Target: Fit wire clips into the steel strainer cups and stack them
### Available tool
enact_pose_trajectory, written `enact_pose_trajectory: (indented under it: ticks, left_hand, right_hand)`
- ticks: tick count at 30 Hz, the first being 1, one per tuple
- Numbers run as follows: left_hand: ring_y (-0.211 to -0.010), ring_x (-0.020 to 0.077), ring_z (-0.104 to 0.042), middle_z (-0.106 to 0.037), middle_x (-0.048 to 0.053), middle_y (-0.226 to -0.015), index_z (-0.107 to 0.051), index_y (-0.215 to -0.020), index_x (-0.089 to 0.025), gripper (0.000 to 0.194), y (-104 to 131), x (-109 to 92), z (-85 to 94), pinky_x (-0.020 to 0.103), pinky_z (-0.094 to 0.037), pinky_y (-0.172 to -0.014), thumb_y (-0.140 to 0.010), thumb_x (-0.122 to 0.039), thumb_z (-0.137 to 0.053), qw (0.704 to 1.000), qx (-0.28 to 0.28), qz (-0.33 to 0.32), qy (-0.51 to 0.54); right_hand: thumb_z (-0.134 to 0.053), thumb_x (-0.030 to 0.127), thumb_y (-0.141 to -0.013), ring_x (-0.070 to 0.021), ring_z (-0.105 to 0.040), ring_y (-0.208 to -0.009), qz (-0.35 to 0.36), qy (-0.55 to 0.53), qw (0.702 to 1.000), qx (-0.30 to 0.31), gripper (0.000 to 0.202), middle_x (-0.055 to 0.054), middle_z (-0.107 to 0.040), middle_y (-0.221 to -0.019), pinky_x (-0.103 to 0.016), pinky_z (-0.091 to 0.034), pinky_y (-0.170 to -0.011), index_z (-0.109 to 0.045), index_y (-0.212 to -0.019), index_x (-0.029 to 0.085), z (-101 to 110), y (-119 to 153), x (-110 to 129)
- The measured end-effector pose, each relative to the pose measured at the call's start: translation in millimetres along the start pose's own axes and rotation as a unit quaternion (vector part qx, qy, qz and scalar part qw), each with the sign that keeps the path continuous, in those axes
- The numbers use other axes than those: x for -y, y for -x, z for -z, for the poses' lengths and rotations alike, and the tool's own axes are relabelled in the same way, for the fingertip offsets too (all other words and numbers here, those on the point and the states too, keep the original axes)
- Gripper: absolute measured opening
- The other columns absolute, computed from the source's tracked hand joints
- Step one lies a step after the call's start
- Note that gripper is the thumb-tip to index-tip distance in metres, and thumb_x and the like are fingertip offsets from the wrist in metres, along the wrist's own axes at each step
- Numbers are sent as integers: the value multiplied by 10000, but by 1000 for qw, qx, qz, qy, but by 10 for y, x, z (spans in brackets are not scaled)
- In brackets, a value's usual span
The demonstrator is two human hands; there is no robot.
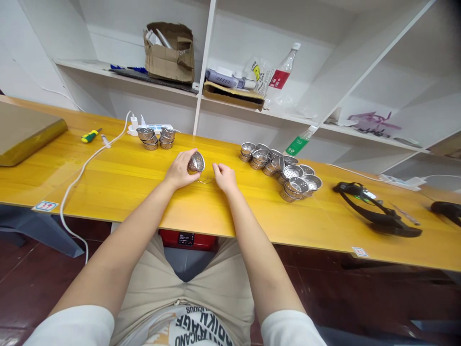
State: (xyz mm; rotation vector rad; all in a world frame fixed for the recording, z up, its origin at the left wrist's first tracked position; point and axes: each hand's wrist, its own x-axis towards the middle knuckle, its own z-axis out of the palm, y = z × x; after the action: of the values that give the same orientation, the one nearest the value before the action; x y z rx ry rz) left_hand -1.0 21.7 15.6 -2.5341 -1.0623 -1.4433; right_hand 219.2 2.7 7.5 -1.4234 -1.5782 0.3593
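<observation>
My left hand [181,169] is closed around a small perforated metal strainer cup [196,163], tilted so its opening faces right and toward me. Just to the right, my right hand [225,177] is curled with thumb and fingers pinched together; whatever it may hold is too small to make out. Thin bits of wire [205,181] lie on the table between the hands. Beyond my left hand stand two short stacks of similar strainer cups [147,137]. A larger cluster of stacked strainer cups [293,173] spreads out to the right of my right hand.
The yellow table [201,211] runs across the view. On the left are a screwdriver [90,136], a white cable [82,168], a power strip [154,129] and a large box [29,132]. A green-labelled bottle [300,141] and a black headset [374,209] sit right. White shelves [129,79] stand behind.
</observation>
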Motion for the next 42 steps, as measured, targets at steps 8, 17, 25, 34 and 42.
enact_pose_trajectory:
  ticks: [8,17,25,34,42]
  left_hand:
    - [-1308,318,-628,-632,160,-1390,-476,-1426,-173,765,-2,85,-14,459,-516,-1135,-762,-325,-823,995,-45,89,4]
    - [-1348,328,-609,-635,145,-1437,-508,-1449,-201,751,-32,78,6,458,-456,-1194,-779,-339,-819,984,-38,173,0]
    - [-1374,329,-596,-637,158,-1460,-534,-1453,-193,740,-75,198,-64,458,-440,-1206,-795,-365,-825,970,-63,234,18]
    - [-1335,296,-636,-666,127,-1440,-563,-1433,-232,722,-114,268,-72,432,-496,-1153,-788,-405,-839,944,-110,301,72]
    - [-1304,313,-656,-689,119,-1415,-586,-1434,-230,751,-143,276,-133,443,-494,-1149,-760,-406,-865,947,-76,306,59]
  right_hand:
    - [-609,352,-1012,-229,-643,-873,77,171,970,154,238,-102,-710,-918,-323,-459,-832,-715,-837,230,-68,92,-14]
    - [-576,359,-1034,-207,-670,-1003,48,255,947,191,252,-102,-754,-1074,-280,-452,-890,-776,-1026,206,12,99,115]
    - [-585,322,-1020,-208,-669,-985,44,247,950,188,232,-108,-760,-1072,-289,-465,-886,-776,-1004,191,0,80,81]
    - [-591,318,-1010,-212,-670,-974,46,234,954,180,222,-106,-761,-1062,-299,-473,-883,-772,-986,193,-25,64,20]
    - [-584,321,-1017,-210,-672,-978,44,238,953,183,228,-101,-765,-1051,-293,-471,-882,-771,-980,196,-22,51,7]
